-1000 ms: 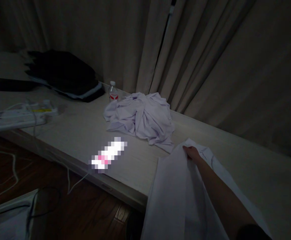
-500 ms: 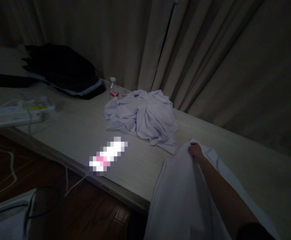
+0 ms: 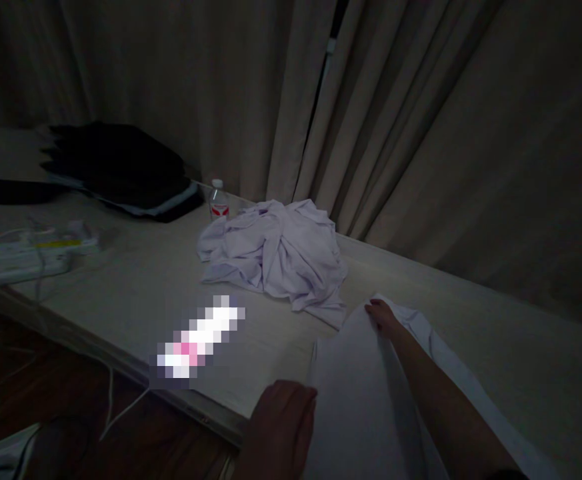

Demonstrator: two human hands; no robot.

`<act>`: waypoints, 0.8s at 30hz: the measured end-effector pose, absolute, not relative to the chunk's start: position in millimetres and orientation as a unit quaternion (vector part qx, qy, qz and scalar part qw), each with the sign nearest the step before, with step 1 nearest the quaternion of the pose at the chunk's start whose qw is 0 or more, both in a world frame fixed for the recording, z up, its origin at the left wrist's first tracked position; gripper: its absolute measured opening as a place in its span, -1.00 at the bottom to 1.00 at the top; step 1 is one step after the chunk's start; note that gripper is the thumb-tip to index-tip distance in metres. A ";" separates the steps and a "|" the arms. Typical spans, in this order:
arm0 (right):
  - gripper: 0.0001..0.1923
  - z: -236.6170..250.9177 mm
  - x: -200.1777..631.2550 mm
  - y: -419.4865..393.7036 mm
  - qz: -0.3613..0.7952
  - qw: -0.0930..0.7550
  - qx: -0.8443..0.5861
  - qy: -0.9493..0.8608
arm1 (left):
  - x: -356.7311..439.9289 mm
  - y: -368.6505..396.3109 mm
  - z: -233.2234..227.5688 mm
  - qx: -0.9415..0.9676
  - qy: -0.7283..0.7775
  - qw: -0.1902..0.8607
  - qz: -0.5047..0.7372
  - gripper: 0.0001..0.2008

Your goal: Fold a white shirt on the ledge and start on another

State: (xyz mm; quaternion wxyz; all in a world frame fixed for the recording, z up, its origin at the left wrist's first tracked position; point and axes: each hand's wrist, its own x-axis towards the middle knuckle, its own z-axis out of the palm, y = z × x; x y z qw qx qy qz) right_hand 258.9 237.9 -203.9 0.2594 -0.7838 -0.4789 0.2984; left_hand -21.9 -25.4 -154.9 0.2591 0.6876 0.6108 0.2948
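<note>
Right hand (image 3: pixel 381 315) is pinching the far edge of the white shirt (image 3: pixel 361 400), fingers closed on the cloth up near the collar end, while the left hand (image 3: pixel 281 427) is resting flat and open against the shirt's near-left edge, gripping nothing. The shirt is lying on the bench (image 3: pixel 135 287), its lower part hanging off the front edge toward the person. This looks like the spreading and smoothing step; as a judgement, the next move is calling for both hands to draw the cloth taut and square it on the surface. For room: the crumpled pile (image 3: pixel 275 250) is sitting just beyond the right hand, its nearest hem almost touching the shirt, so space is tight there. To the right the bench is running on along the curtain (image 3: pixel 421 133). To the left a blurred patch, a power strip (image 3: pixel 21 253), a bottle (image 3: pixel 217 200) and dark folded clothes (image 3: pixel 121 167) are sitting well apart
</note>
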 end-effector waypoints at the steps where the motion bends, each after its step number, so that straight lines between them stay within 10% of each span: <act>1: -0.55 -205.8 259.1 239.6 0.295 0.263 -0.782 -0.482 | -10.7 -1.2 -157.2 0.739 0.573 0.215 0.282 -0.75; 6: -0.56 -214.3 261.3 249.4 0.271 0.267 -0.775 -0.505 | 22.6 68.2 -185.5 0.830 0.520 0.050 0.194 -0.58; 24: -0.59 -225.2 274.7 267.2 0.213 0.302 -0.762 -0.531 | 10.5 57.5 -226.7 0.839 0.525 0.045 0.138 -0.32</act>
